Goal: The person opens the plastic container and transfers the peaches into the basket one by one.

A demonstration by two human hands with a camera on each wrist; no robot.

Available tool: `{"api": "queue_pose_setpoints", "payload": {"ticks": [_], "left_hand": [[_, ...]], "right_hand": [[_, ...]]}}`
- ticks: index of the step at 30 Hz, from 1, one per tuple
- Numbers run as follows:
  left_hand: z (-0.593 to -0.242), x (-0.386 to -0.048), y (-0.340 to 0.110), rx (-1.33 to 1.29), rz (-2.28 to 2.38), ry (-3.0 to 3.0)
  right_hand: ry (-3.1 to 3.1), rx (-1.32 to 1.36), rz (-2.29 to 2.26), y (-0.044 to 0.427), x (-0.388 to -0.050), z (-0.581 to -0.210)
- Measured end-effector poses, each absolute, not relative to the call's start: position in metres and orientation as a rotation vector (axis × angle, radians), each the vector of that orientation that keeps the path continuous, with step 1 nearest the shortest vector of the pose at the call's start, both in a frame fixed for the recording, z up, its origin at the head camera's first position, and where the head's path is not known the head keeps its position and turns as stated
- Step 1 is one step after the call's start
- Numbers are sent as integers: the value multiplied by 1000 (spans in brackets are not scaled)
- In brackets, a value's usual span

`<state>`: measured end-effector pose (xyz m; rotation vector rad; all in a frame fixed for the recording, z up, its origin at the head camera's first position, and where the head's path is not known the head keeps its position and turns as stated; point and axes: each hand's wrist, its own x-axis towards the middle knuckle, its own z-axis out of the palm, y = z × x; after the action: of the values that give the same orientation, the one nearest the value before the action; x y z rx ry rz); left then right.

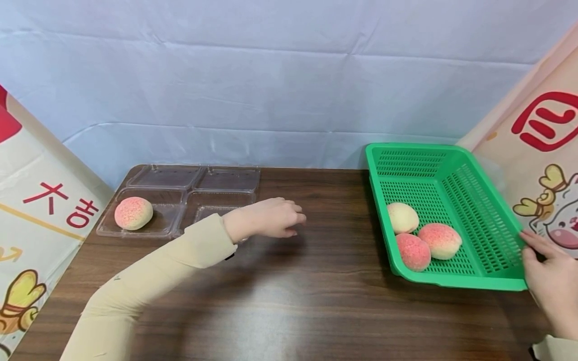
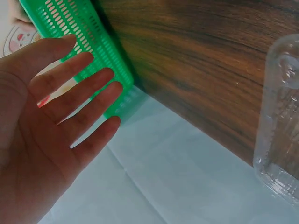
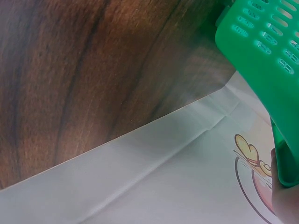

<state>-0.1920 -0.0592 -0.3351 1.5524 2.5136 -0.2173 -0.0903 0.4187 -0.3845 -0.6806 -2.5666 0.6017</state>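
My left hand (image 1: 273, 217) hovers over the table between a clear plastic tray and a green basket, fingers loosely extended. In the left wrist view its palm and spread fingers hold nothing. My right hand (image 1: 551, 281) grips the front right rim of the green plastic basket (image 1: 478, 200), thumb and fingers on its edge; the right wrist view shows only part of that hand (image 3: 286, 200). Inside the basket, a pale peach (image 1: 403, 218), a pinkish-cream peach (image 1: 440, 241) and a deep pink peach (image 1: 413, 252) cluster at the near left. Another peach (image 1: 134, 213) sits in the tray's front left compartment.
The clear tray (image 1: 180, 213) with several compartments lies at the table's back left. Behind the brown wooden table (image 1: 325, 311) hangs a pale cloth (image 1: 271, 90). Printed panels stand left (image 1: 49, 235) and right (image 1: 519, 150).
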Motion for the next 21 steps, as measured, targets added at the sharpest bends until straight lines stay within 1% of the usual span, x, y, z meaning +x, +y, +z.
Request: {"api": "queue_pose_setpoints", "payload": {"ticks": [8,16,21], "left_hand": [[-333,-193,-70,1505,-147,2557],[-335,-195,-80,1544,-75,2589],[-336,-197,-87,1516,-47,2598]], "right_hand": [[-2567,-689,595,419,-90,-384],[-2583,-681,588,418,-90,-384],[-2575,-679,587,417,-89,-384]]}}
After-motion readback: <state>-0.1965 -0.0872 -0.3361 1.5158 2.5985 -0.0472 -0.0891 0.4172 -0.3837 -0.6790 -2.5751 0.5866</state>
